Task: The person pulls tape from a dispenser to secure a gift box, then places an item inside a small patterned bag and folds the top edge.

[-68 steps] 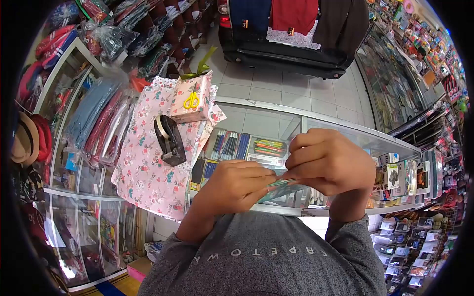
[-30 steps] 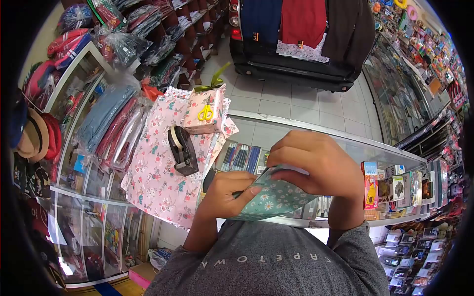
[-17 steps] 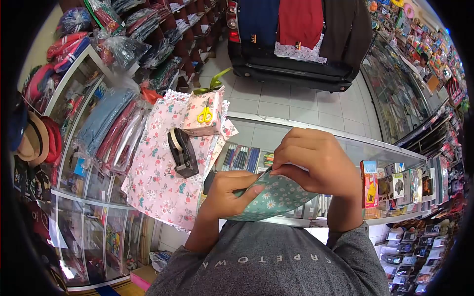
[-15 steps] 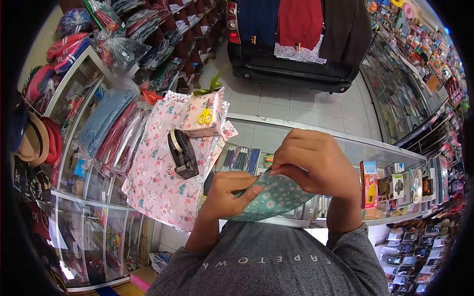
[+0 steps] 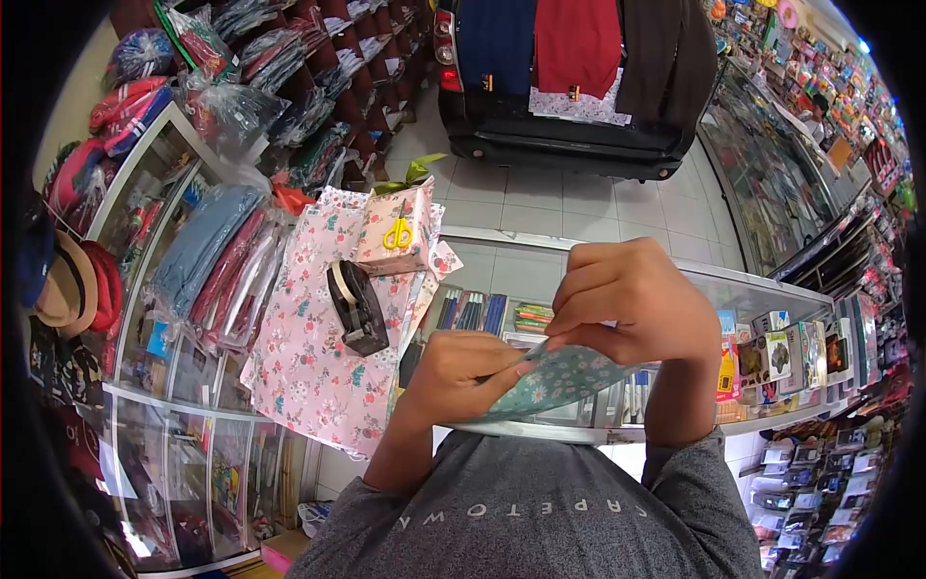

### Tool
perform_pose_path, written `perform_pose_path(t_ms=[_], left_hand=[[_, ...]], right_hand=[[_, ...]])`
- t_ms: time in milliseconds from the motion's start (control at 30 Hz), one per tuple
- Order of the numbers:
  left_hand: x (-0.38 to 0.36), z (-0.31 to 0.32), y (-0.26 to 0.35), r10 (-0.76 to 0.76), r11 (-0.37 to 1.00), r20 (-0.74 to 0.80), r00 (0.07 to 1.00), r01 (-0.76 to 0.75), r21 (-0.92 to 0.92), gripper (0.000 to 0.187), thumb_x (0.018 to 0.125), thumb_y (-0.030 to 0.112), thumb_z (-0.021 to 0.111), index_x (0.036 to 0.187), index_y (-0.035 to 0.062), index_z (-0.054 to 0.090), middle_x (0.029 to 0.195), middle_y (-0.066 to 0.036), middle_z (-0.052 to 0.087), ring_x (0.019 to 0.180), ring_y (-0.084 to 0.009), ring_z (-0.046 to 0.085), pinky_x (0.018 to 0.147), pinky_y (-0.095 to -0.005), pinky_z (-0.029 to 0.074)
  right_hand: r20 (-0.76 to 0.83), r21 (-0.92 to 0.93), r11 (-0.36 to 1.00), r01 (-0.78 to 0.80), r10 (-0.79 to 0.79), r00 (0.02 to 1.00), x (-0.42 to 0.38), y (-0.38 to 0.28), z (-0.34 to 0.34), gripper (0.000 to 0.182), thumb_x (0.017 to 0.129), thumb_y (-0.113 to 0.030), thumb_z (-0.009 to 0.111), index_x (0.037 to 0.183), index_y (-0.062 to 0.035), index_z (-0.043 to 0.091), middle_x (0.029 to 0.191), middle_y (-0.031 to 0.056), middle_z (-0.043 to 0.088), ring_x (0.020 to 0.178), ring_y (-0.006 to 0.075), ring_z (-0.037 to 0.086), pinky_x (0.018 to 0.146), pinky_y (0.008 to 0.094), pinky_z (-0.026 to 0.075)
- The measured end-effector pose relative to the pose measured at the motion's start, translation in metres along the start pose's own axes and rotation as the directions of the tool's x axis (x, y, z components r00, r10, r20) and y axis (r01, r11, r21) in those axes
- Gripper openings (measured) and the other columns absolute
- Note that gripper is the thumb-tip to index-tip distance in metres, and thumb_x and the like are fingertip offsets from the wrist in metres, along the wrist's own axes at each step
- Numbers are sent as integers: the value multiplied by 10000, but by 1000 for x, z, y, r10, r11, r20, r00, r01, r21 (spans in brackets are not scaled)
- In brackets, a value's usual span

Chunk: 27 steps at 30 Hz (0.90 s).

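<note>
A green paper sheet with white daisies (image 5: 555, 388) is stretched between my two hands, above the glass counter and close to my chest. My left hand (image 5: 461, 378) pinches its left edge between thumb and fingers. At its upper edge, my right hand (image 5: 632, 314) also pinches the paper with curled fingers. Part of the sheet is hidden behind both hands. To the left lie pink floral sheets (image 5: 299, 318), with a black tape dispenser (image 5: 359, 314) on top. A floral-wrapped box (image 5: 410, 212) stands there too, bearing yellow-handled scissors (image 5: 397, 234).
Pens and pencils (image 5: 473, 311) show through the glass counter (image 5: 502, 239). Small boxed goods (image 5: 776, 355) stand at its right end. Bagged clothes (image 5: 207, 251) lie on the left cabinet. Across the tiled floor is a black car rear (image 5: 569, 154) draped with trousers (image 5: 579, 43).
My right hand has shifted slightly right and up with the paper's edge. The daisy sheet now tilts flatter and shows less of its face. My left hand keeps its pinch.
</note>
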<state>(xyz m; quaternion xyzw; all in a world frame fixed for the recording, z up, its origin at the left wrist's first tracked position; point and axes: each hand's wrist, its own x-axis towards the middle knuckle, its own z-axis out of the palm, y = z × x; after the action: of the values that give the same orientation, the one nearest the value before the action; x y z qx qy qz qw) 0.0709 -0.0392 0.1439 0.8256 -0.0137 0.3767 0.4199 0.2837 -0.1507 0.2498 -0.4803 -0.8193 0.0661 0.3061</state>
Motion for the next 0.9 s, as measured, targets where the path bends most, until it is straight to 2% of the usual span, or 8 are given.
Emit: perform_pose_path(t_ms=[133, 200, 267, 400, 500, 567, 733, 900], left_hand=[[16, -11, 10, 40, 989, 66, 997, -49, 138, 80, 824, 71, 803, 880, 28, 767, 697, -77, 695, 594, -256, 669, 554, -368, 508], [27, -15, 17, 99, 920, 210, 973, -170, 354, 101, 848, 139, 782, 918, 69, 763, 710, -51, 687, 616, -246, 678, 559, -384, 519], [34, -10, 15, 113, 899, 279, 954, -218, 381, 102, 865, 168, 763, 917, 81, 752, 710, -48, 675, 631, -240, 683, 563, -384, 522], [44, -2, 14, 97, 862, 430, 898, -291, 414, 127, 907, 226, 712, 887, 100, 715, 707, -44, 642, 675, -237, 697, 585, -383, 531], [43, 2, 8, 58, 892, 469, 881, -257, 371, 143, 919, 243, 699, 901, 102, 718, 725, -51, 657, 717, -255, 704, 626, -393, 543], [41, 3, 3, 9, 935, 493, 870, -182, 304, 140, 881, 212, 744, 892, 72, 757, 844, -70, 743, 782, -264, 720, 705, -392, 570], [39, -6, -3, -179, 959, 494, 851, 39, 281, 247, 778, 191, 819, 955, 53, 717, 1018, -104, 720, 973, -313, 699, 820, -396, 561], [32, 2, -15, -107, 973, 534, 839, -23, 230, 204, 799, 180, 804, 926, 46, 716, 1000, -88, 726, 973, -289, 698, 852, -405, 549]], right_hand=[[-92, -47, 999, -5, 1, 996, -8, 1, -1, 126, 716, -153, 823, 783, -100, 729, 812, -9, 697, 793, 210, 642, 601, 368, 510], [-72, -126, 990, -59, 50, 996, -13, -13, -7, 123, 717, -149, 822, 767, -101, 721, 818, -10, 696, 794, 211, 637, 604, 366, 512], [-57, -287, 950, -121, 109, 992, -20, -22, -3, 121, 731, -156, 812, 745, -106, 703, 803, -16, 663, 811, 195, 632, 618, 356, 525], [60, -389, 917, -87, 119, 991, -41, -24, 16, 136, 743, -182, 794, 798, -91, 708, 736, -21, 585, 822, 165, 633, 625, 331, 543], [-62, -333, 939, -87, 70, 996, -57, -17, 31, 150, 695, -137, 821, 756, -78, 697, 755, -2, 619, 727, 195, 634, 571, 358, 511], [-105, -279, 952, -122, 96, 990, -70, -13, 41, 153, 696, -119, 830, 771, -69, 706, 759, 8, 628, 720, 201, 632, 568, 356, 507], [-246, -129, 954, -271, 234, 941, -98, -11, 62, 161, 753, -74, 851, 848, -41, 726, 769, 41, 632, 725, 211, 619, 593, 362, 520], [-252, -74, 951, -299, 272, 929, -109, -7, 71, 150, 752, -80, 851, 823, -44, 724, 757, 47, 630, 723, 220, 618, 590, 361, 511]])
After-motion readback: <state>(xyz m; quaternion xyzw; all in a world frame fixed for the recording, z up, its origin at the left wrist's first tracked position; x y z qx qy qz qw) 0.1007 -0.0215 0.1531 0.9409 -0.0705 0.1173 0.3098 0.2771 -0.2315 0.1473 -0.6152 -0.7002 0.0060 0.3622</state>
